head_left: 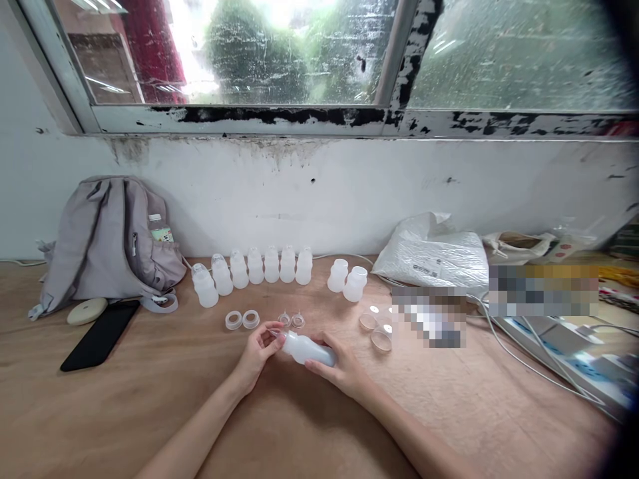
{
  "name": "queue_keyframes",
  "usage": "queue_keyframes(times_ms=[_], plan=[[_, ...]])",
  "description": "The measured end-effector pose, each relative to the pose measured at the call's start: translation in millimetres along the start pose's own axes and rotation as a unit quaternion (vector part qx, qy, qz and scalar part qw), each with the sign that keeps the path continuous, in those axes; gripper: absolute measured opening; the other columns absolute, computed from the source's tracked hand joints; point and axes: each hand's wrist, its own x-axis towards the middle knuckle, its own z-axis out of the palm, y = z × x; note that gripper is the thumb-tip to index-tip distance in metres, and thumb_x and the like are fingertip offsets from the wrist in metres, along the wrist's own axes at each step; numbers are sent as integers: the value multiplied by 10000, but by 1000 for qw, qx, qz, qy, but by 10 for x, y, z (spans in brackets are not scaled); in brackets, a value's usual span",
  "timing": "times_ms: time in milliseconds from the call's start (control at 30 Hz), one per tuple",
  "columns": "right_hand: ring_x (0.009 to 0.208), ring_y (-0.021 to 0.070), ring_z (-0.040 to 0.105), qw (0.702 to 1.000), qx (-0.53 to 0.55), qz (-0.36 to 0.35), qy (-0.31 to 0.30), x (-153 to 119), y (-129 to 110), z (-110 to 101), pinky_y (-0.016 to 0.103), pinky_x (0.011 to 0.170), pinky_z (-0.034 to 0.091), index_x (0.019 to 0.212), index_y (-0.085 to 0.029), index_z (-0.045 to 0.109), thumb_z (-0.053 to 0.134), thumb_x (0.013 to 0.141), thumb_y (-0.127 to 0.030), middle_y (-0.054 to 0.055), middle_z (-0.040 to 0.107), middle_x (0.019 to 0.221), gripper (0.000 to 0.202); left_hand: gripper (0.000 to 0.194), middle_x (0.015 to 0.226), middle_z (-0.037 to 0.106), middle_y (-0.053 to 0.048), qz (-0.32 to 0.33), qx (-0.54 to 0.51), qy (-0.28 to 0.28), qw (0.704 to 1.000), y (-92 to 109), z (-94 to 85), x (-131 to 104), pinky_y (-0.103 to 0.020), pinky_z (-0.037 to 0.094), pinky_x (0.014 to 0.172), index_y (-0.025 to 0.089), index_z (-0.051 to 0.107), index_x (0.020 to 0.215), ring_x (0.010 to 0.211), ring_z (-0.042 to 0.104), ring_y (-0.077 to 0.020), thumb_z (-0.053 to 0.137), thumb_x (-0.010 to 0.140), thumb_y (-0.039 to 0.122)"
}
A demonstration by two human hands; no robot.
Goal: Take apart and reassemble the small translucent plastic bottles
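A translucent white bottle (309, 351) lies tilted between my hands above the wooden table. My right hand (344, 364) is wrapped round its base end. At its neck, my left hand (263, 349) pinches a small clear piece against the opening; its exact shape is partly hidden by the fingers. Just beyond my hands lie two clear nipples (298, 320). Two white rings (250, 319) rest to their left. Clear round caps (381, 340) lie on the right. Behind stands a row of several capped bottles (271, 265), with two open bottles (355, 285) to its right.
A grey backpack (112, 239), a black phone (100, 336) and a round cream case (86, 311) are at the left. On the right are a plastic-wrapped package (434, 253), white cables and a power strip (574, 362). The wall and window rise behind the table (150, 412).
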Motion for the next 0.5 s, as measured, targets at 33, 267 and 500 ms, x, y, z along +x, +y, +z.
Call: queue_keyframes(times_ms=[33,267,500], plan=[[840,203,561,1000,-3,-3,2,-1,9,3,311,735,436,948,-179,550,604,692,-377,53,608,915,328,323,843,605,-45,0,1,-2,1000,6,0,-5,-265,389,770,170,579,936,832,545,-160,680,636,231],[869,207,547,989,-81,-79,91,-39,50,108,314,745,439,1021,-213,537,578,713,-353,70,577,950,341,356,1020,590,-91,-14,-41,-10,999,-5,55,-26,-276,381,826,165,537,1002,933,538,-176,651,678,257],[596,147,545,974,189,123,11,-104,-150,164,239,489,417,866,-171,572,573,672,-460,40,597,746,348,400,910,619,-88,-18,-36,-21,999,37,142,-98,-270,411,734,146,501,1047,783,567,-155,641,690,257]])
